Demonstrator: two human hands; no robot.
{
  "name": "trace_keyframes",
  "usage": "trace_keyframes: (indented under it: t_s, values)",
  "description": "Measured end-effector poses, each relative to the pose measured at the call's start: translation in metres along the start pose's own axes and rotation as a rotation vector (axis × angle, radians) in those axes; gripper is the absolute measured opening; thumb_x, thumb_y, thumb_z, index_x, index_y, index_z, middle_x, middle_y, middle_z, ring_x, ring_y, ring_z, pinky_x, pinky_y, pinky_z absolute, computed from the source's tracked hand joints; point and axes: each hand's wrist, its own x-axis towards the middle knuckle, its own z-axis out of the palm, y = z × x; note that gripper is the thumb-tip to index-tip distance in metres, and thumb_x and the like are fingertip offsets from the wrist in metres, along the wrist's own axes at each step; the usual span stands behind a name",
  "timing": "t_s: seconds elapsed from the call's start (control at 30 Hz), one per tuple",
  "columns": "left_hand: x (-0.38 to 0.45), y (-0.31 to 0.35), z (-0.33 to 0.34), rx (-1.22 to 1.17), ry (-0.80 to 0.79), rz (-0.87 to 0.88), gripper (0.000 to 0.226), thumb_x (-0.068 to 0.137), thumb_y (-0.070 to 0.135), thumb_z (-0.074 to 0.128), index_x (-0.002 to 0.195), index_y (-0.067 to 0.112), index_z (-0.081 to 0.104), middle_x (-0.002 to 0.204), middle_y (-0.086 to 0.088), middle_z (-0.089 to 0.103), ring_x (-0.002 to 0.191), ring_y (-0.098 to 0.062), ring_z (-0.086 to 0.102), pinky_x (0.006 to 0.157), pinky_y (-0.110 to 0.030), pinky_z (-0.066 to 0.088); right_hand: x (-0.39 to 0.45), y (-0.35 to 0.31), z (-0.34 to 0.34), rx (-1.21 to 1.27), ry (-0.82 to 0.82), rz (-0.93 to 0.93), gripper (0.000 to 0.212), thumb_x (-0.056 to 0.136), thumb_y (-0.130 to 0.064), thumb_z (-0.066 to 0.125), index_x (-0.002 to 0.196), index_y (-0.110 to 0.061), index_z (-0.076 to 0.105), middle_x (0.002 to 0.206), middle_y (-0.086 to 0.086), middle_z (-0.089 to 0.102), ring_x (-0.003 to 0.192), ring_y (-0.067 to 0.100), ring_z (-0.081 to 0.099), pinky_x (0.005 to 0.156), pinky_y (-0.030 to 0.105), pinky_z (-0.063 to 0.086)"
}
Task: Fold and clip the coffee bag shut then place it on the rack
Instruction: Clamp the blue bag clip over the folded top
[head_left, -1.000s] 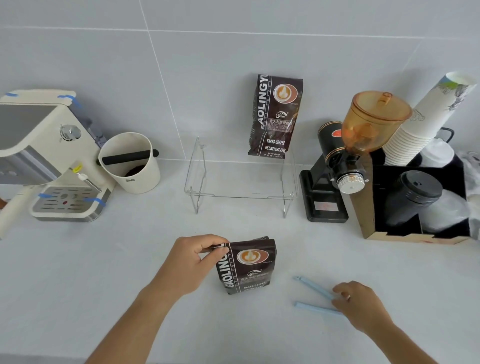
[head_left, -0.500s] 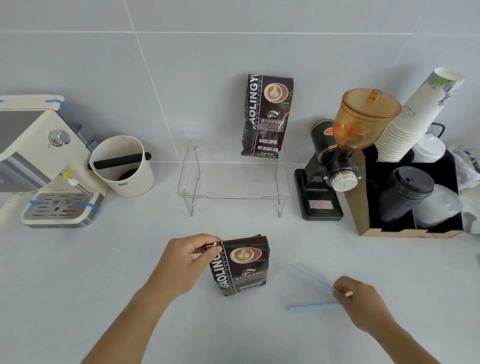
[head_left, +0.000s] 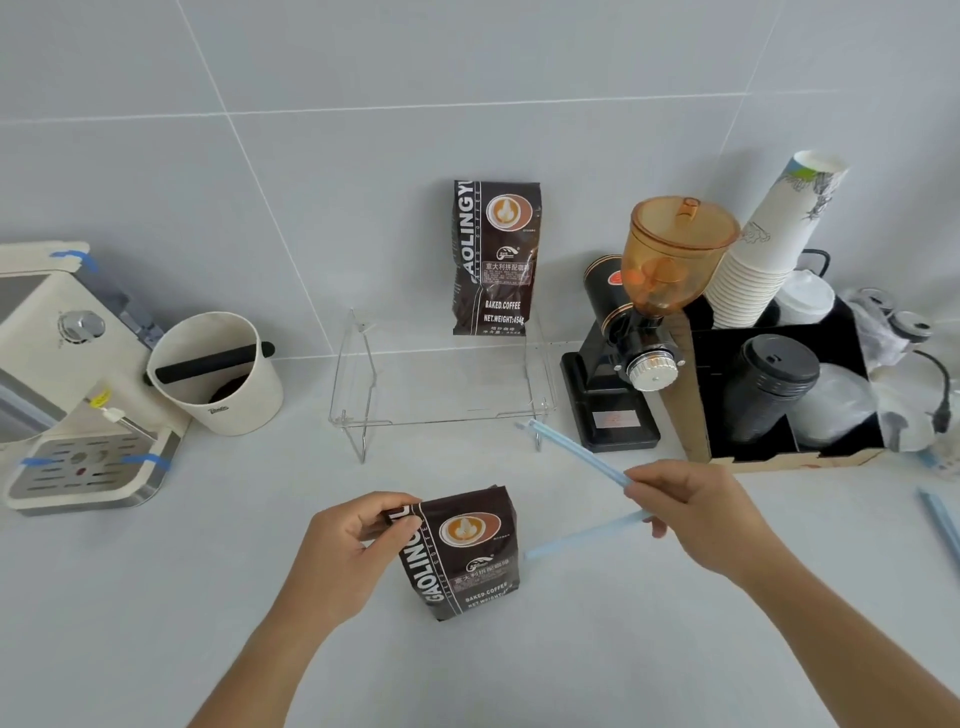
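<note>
A dark brown coffee bag (head_left: 470, 558) stands upright on the white counter, its top folded down. My left hand (head_left: 348, 551) pinches the folded top at the bag's upper left corner. My right hand (head_left: 696, 514) holds a light blue sealing clip (head_left: 576, 452) in the air to the right of the bag; its two long arms are spread apart in a V. Behind the bag stands a clear acrylic rack (head_left: 441, 387), and a second, taller coffee bag (head_left: 496, 257) stands on its right part against the wall.
An espresso machine (head_left: 67, 379) and a cream knock box (head_left: 218, 371) sit at the left. A coffee grinder (head_left: 641, 322) and a black box with paper cups (head_left: 769, 244) and lids stand at the right. Another blue clip (head_left: 940, 522) lies at the far right.
My right hand has lifted the blue clip off the counter and raised it up and toward the bag, its arms now spread. My left hand keeps hold of the bag's folded top.
</note>
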Motion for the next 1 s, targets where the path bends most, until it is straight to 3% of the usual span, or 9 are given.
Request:
trace_keyframes:
  t_s: [0.17,0.37,0.5,0.67,0.77,0.9,1.0]
  values:
    - [0.001,-0.009,0.003,-0.134,0.029,-0.062,0.029,0.084,0.001,0.071,0.084,0.029,0.073,0.086,-0.002,0.08,0.076,-0.014,0.074,0.069,-0.017,0.056,0.004,-0.039,0.02,0.096,-0.09,-0.067,0.024,0.082,-0.009,0.075,0.068,-0.029,0.076,0.062,-0.001,0.073,0.042,0.013,0.061,0.05,0.017,0.051]
    - [-0.005,-0.015,0.009,-0.266,0.036,-0.092,0.034,0.087,-0.005,0.066,0.087,0.027,0.077,0.088,0.0,0.081,0.079,-0.011,0.075,0.067,-0.015,0.056,0.01,-0.064,0.055,0.066,-0.157,-0.063,0.022,0.081,-0.014,0.077,0.063,-0.026,0.075,0.058,-0.002,0.071,0.044,0.011,0.063,0.052,0.025,0.053]
    - [-0.007,-0.016,0.014,-0.312,0.063,-0.1,0.034,0.088,-0.007,0.064,0.085,0.023,0.079,0.089,-0.002,0.081,0.082,-0.014,0.076,0.068,-0.015,0.057,0.011,-0.069,0.069,0.074,-0.227,-0.045,0.014,0.083,-0.017,0.075,0.069,-0.021,0.076,0.059,0.001,0.072,0.047,0.011,0.064,0.053,0.021,0.053]
    - [-0.008,-0.012,0.02,-0.312,0.145,-0.107,0.037,0.087,-0.005,0.066,0.078,0.028,0.08,0.08,0.004,0.081,0.073,-0.006,0.075,0.063,-0.01,0.054,0.014,-0.069,0.075,0.155,-0.36,-0.006,0.012,0.088,-0.015,0.069,0.081,-0.016,0.079,0.07,0.004,0.075,0.056,0.016,0.067,0.064,0.034,0.051]
    - [-0.011,-0.011,0.023,-0.301,0.184,-0.101,0.039,0.086,-0.002,0.067,0.074,0.033,0.08,0.077,0.007,0.081,0.069,-0.002,0.074,0.061,-0.008,0.053,0.015,-0.066,0.07,0.198,-0.515,0.059,0.01,0.087,-0.017,0.072,0.092,-0.022,0.079,0.082,0.006,0.078,0.07,0.019,0.07,0.055,0.035,0.044]
    - [-0.011,-0.01,0.025,-0.332,0.198,-0.095,0.037,0.087,-0.001,0.067,0.074,0.031,0.08,0.076,0.006,0.081,0.067,-0.003,0.074,0.058,-0.009,0.052,0.017,-0.063,0.068,0.255,-0.614,0.103,0.032,0.067,-0.013,0.082,0.099,-0.017,0.078,0.104,0.03,0.071,0.083,0.028,0.062,0.078,0.046,0.03]
    - [-0.013,-0.011,0.024,-0.404,0.157,-0.084,0.036,0.089,-0.006,0.063,0.076,0.022,0.081,0.074,0.002,0.08,0.064,-0.005,0.071,0.057,-0.013,0.052,0.017,-0.063,0.071,0.285,-0.605,0.104,0.033,0.063,-0.01,0.083,0.095,-0.014,0.078,0.107,0.036,0.067,0.086,0.031,0.06,0.079,0.046,0.028]
